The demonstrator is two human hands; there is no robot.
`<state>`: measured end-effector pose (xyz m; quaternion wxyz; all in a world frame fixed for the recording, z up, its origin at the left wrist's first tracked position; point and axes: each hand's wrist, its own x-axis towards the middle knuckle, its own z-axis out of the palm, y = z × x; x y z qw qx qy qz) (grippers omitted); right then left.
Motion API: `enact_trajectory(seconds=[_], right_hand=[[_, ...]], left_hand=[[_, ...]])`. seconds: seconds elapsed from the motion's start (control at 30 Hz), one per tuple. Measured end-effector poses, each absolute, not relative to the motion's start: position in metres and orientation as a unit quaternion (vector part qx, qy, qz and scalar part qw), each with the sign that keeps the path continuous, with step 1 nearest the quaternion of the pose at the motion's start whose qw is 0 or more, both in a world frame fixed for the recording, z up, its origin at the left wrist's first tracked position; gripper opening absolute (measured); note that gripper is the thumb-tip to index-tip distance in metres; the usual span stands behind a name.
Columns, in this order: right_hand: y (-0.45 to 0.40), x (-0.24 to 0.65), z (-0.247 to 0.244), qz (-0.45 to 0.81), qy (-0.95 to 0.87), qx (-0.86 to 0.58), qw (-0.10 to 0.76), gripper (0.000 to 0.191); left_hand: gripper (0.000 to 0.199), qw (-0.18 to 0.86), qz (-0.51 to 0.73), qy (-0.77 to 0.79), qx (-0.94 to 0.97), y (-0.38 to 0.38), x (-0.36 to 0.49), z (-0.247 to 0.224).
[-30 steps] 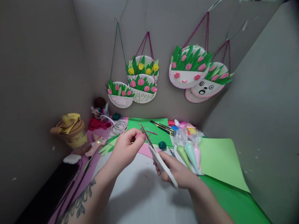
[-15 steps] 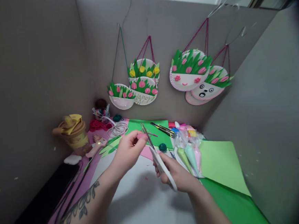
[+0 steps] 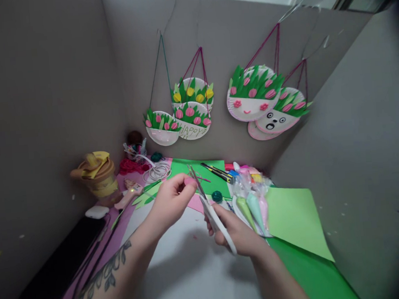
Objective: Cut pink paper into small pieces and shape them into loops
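Note:
Pinched between the thumb and fingers of my left hand (image 3: 174,198) is a small piece of pink paper (image 3: 189,181). My right hand (image 3: 233,227) grips a pair of scissors (image 3: 214,215) by their white handles. Their blades point up and away, right beside the pink paper; I cannot tell whether they touch it. Both hands are raised over the white work surface (image 3: 188,270). Beyond them lie a pink sheet (image 3: 195,202) and a small ball of dark green yarn (image 3: 217,196).
Piping bags (image 3: 254,209) and a light green sheet (image 3: 294,215) lie at right. Utility knives (image 3: 217,172) rest on green paper. At left are a lidded cup (image 3: 98,178), a glue gun (image 3: 129,196) and a black tablet-like slab (image 3: 63,261). Paper-plate baskets (image 3: 193,117) hang on the back wall.
Both hands keep almost the same place and grip. The pink paper has turned slightly and shows a bit more of its face between my left fingers.

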<state>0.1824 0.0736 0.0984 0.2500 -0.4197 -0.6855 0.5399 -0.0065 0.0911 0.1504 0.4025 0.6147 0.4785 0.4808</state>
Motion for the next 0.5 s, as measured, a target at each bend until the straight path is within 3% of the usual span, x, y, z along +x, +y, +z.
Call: enact_trajectory(seconds=[0.5], right_hand=[[0.0732,0.1808,0.1004,0.53,-0.693,-0.419,0.252,0.031]], left_hand=[[0.022,0.4,0.477,0.473,0.624,0.0897,-0.0053,0.1498]])
